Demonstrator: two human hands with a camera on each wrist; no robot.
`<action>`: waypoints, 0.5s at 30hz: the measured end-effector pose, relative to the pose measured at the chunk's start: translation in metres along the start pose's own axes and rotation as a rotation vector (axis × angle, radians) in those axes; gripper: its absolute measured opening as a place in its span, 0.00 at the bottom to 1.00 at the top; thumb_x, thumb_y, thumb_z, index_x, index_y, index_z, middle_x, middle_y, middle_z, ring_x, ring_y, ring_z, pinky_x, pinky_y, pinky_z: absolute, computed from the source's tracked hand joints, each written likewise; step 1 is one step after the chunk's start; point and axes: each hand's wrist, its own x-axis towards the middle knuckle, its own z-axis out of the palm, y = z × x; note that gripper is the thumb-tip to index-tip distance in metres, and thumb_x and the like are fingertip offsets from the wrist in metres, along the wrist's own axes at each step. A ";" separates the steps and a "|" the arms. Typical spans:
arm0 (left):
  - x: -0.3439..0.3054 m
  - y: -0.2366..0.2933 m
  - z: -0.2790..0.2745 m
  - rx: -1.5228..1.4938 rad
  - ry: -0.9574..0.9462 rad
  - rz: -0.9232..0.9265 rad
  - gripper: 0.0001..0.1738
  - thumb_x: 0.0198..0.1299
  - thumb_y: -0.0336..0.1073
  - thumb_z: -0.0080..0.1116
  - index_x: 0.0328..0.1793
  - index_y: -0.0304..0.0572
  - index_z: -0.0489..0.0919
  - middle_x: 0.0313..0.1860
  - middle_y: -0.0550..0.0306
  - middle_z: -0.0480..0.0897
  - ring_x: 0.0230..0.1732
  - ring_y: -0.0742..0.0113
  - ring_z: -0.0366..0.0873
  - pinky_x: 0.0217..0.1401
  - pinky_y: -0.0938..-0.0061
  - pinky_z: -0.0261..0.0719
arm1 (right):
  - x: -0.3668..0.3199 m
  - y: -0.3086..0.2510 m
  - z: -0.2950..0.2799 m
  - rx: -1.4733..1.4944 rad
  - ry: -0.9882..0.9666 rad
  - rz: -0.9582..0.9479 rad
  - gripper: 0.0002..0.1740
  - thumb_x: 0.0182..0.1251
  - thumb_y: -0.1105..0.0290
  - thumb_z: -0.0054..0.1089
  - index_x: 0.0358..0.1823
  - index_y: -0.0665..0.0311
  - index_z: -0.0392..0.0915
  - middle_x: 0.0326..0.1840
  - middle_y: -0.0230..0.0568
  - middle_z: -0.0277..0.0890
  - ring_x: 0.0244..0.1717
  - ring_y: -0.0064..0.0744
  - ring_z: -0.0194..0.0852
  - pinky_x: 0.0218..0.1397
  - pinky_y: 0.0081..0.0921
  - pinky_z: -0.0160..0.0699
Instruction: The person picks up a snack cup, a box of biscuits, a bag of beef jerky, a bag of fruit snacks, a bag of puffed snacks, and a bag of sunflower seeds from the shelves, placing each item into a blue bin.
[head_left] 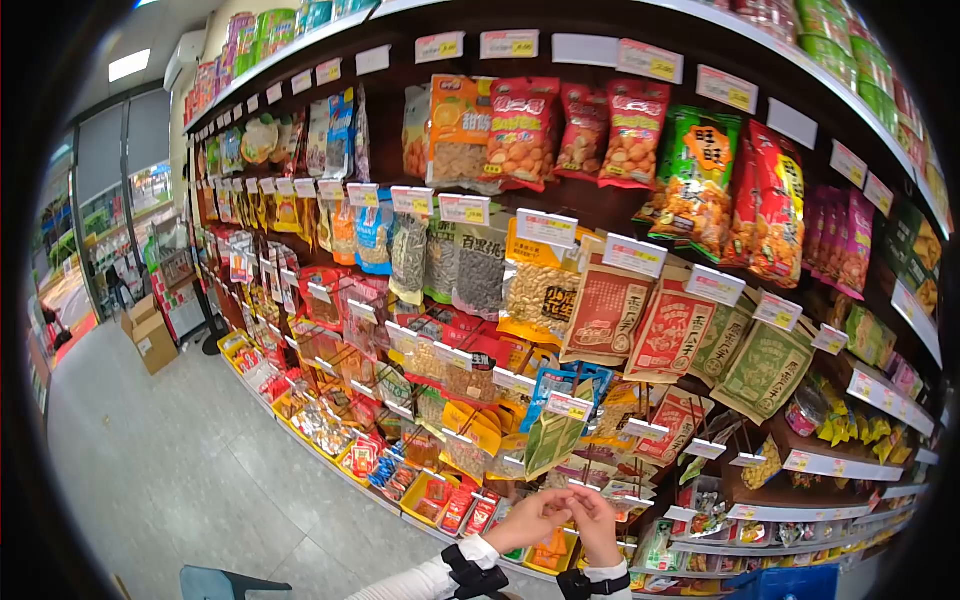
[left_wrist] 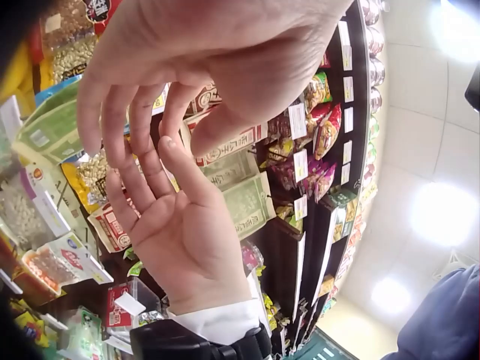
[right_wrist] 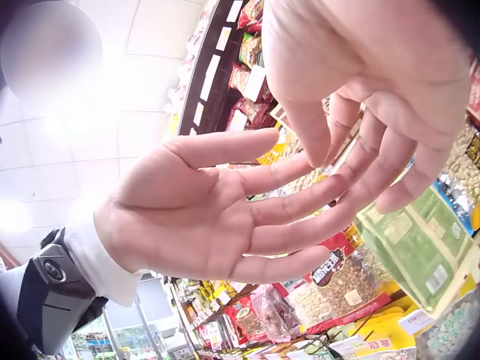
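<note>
Both hands meet at the fingertips low in front of a snack shelf, with nothing seen held between them. My left hand point(head_left: 528, 519) reaches in from the lower left; in the right wrist view its palm faces the camera and its fingers are fairly straight. Opposite it, my right hand point(head_left: 598, 527) points upward, its fingers loosely bent in the left wrist view. Just above the hands in the head view hangs a green paper-look snack bag point(head_left: 556, 438). Red-and-tan snack bags point(head_left: 670, 325) hang farther up.
Hooks with price tags point(head_left: 568, 405) jut from the shelf near the hands. Yellow bins point(head_left: 428, 497) of small packets line the bottom. A blue stool point(head_left: 225, 582) stands lower left, a blue basket point(head_left: 790, 582) lower right, a cardboard box point(head_left: 150, 335) on the floor.
</note>
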 end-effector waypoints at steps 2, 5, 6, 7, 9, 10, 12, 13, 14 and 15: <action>0.001 0.005 -0.014 0.003 0.023 0.034 0.20 0.60 0.32 0.54 0.57 0.36 0.69 0.45 0.56 0.77 0.45 0.71 0.74 0.49 0.76 0.71 | 0.011 -0.003 0.013 -0.028 -0.045 0.022 0.16 0.64 0.80 0.50 0.53 0.73 0.68 0.47 0.44 0.74 0.48 0.30 0.74 0.53 0.22 0.72; 0.004 0.023 -0.039 -0.005 0.022 -0.033 0.20 0.60 0.33 0.54 0.58 0.36 0.70 0.46 0.55 0.77 0.42 0.72 0.75 0.46 0.77 0.73 | 0.025 -0.009 0.031 -0.024 -0.054 -0.018 0.17 0.63 0.80 0.50 0.54 0.71 0.68 0.47 0.42 0.74 0.47 0.28 0.74 0.51 0.21 0.72; 0.009 0.017 -0.048 -0.029 0.006 0.009 0.19 0.61 0.32 0.53 0.59 0.37 0.69 0.47 0.55 0.77 0.40 0.74 0.75 0.45 0.78 0.74 | 0.030 -0.009 0.035 -0.031 -0.050 -0.018 0.17 0.63 0.80 0.49 0.54 0.71 0.67 0.48 0.43 0.74 0.47 0.28 0.74 0.51 0.22 0.73; 0.012 0.019 -0.057 -0.034 0.001 0.009 0.19 0.61 0.32 0.53 0.59 0.37 0.69 0.47 0.55 0.77 0.40 0.74 0.75 0.45 0.78 0.74 | 0.034 -0.010 0.039 -0.036 -0.044 -0.017 0.17 0.63 0.80 0.49 0.54 0.71 0.67 0.48 0.43 0.74 0.47 0.28 0.74 0.51 0.22 0.73; 0.017 0.031 -0.078 -0.087 -0.032 0.057 0.20 0.61 0.32 0.52 0.59 0.38 0.69 0.46 0.56 0.77 0.39 0.76 0.75 0.44 0.78 0.74 | 0.040 -0.015 0.050 -0.046 0.015 -0.013 0.17 0.63 0.80 0.50 0.54 0.71 0.67 0.48 0.44 0.73 0.47 0.27 0.74 0.51 0.23 0.73; 0.019 0.036 -0.088 -0.139 -0.028 0.041 0.20 0.61 0.31 0.52 0.60 0.39 0.69 0.47 0.58 0.77 0.36 0.79 0.74 0.40 0.80 0.73 | 0.045 -0.020 0.055 -0.039 0.014 0.007 0.19 0.62 0.81 0.50 0.55 0.72 0.66 0.50 0.46 0.72 0.48 0.31 0.74 0.54 0.24 0.71; 0.025 0.057 -0.115 -0.103 -0.028 0.043 0.20 0.60 0.32 0.53 0.59 0.38 0.70 0.46 0.58 0.77 0.38 0.77 0.74 0.41 0.79 0.74 | 0.054 -0.025 0.068 -0.034 0.025 -0.008 0.19 0.62 0.81 0.50 0.55 0.72 0.66 0.50 0.46 0.72 0.48 0.31 0.74 0.54 0.24 0.71; 0.028 0.062 -0.128 -0.062 -0.015 0.048 0.20 0.60 0.33 0.54 0.58 0.37 0.70 0.46 0.57 0.77 0.39 0.75 0.75 0.42 0.78 0.74 | 0.060 -0.027 0.075 -0.025 0.022 -0.025 0.19 0.62 0.80 0.50 0.55 0.72 0.66 0.50 0.46 0.72 0.48 0.31 0.74 0.54 0.24 0.71; 0.036 0.057 -0.140 -0.196 -0.038 0.052 0.20 0.59 0.32 0.54 0.58 0.38 0.71 0.46 0.59 0.77 0.40 0.76 0.74 0.43 0.80 0.73 | 0.066 -0.029 0.082 -0.048 0.035 -0.028 0.19 0.62 0.80 0.50 0.56 0.72 0.66 0.50 0.46 0.72 0.48 0.32 0.74 0.53 0.25 0.72; 0.039 0.061 -0.151 -0.198 -0.050 0.046 0.20 0.59 0.32 0.54 0.58 0.38 0.71 0.46 0.59 0.77 0.40 0.76 0.74 0.43 0.80 0.73 | 0.072 -0.033 0.093 -0.048 0.048 -0.025 0.19 0.62 0.80 0.50 0.56 0.72 0.66 0.50 0.46 0.72 0.48 0.32 0.74 0.53 0.25 0.72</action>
